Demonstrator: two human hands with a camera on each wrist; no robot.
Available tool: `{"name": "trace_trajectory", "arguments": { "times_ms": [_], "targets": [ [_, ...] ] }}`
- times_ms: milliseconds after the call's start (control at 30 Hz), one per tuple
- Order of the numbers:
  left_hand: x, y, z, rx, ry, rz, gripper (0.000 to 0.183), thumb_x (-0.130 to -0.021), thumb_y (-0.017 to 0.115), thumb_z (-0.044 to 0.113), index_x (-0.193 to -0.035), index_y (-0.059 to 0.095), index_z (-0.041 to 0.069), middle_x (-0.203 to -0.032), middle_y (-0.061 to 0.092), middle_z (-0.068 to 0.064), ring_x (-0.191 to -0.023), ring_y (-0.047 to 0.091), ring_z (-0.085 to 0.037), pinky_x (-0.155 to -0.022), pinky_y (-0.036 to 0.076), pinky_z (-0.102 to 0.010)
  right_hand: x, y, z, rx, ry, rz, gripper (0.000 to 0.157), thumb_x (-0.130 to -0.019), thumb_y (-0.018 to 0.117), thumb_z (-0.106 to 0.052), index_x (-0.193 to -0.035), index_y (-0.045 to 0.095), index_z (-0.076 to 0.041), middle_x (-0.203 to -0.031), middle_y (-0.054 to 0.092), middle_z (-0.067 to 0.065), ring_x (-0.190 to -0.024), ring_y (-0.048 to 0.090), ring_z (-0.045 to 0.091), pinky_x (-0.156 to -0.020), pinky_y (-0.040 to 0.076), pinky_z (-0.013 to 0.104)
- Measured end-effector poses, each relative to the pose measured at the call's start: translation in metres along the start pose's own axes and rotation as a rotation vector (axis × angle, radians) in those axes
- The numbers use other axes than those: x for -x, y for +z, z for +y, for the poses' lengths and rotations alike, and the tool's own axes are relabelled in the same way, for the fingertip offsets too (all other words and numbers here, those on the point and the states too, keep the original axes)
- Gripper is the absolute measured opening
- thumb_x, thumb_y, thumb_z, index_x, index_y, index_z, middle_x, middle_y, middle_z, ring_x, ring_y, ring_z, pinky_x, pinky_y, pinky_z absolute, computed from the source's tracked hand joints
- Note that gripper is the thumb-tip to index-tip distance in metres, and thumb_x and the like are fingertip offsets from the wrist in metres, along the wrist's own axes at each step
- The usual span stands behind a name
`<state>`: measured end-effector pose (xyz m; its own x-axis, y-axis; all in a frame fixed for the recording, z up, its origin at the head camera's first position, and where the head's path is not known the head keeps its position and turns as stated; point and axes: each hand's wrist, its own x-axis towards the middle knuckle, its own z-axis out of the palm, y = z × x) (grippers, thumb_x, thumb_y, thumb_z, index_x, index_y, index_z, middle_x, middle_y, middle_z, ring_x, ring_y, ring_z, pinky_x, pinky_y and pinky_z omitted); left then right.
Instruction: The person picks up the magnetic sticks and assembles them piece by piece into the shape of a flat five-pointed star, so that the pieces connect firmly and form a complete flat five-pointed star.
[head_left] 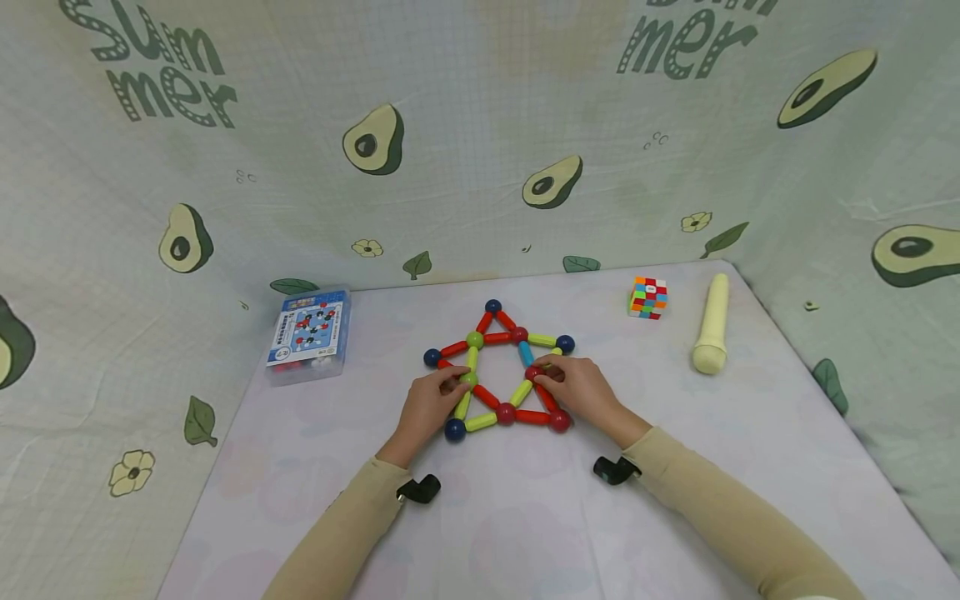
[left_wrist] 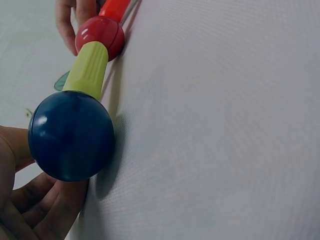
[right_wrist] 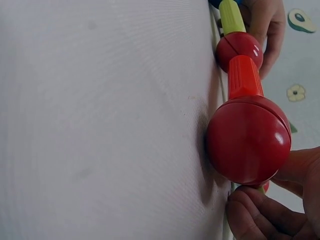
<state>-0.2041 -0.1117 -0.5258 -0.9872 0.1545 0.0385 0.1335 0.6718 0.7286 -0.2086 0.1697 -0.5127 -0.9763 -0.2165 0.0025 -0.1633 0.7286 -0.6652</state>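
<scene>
A star-like frame of coloured rods and balls lies flat on the table, in the middle of the head view. My left hand [head_left: 422,408] pinches a green ball [head_left: 470,379] on the frame's left side between thumb and fingers. On the other side, my right hand [head_left: 588,390] pinches a red ball [head_left: 533,373], where a blue rod [head_left: 526,355] meets it. The dark blue corner ball [left_wrist: 71,136] fills much of the left wrist view and partly hides that hand. In the right wrist view, the red corner ball [right_wrist: 249,140] stands before the right fingers.
A clear plastic box [head_left: 309,336] with a printed label sits at the back left. Toward the back right are a puzzle cube [head_left: 648,298] and a pale yellow stick with a rounded head [head_left: 711,325]. An avocado-print cloth [head_left: 465,208] hangs behind the table.
</scene>
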Motion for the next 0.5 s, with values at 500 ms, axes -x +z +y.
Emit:
{"name": "trace_trajectory", "arguments": {
  "times_ms": [500],
  "targets": [
    [0.0043,-0.0035,-0.0072,0.020,-0.010,0.001,0.031,-0.095,0.074,0.028,-0.127,0.073,0.027,-0.095,0.071,0.009,-0.082,0.061,-0.012,-0.073,0.053,-0.028,0.0066,-0.0066,0.0032,0.001,-0.017,-0.006,0.031,-0.096,0.073,-0.024,-0.127,0.072,-0.018,-0.103,0.072,-0.001,-0.089,0.065,0.016,-0.079,0.057,0.033]
  ]
}}
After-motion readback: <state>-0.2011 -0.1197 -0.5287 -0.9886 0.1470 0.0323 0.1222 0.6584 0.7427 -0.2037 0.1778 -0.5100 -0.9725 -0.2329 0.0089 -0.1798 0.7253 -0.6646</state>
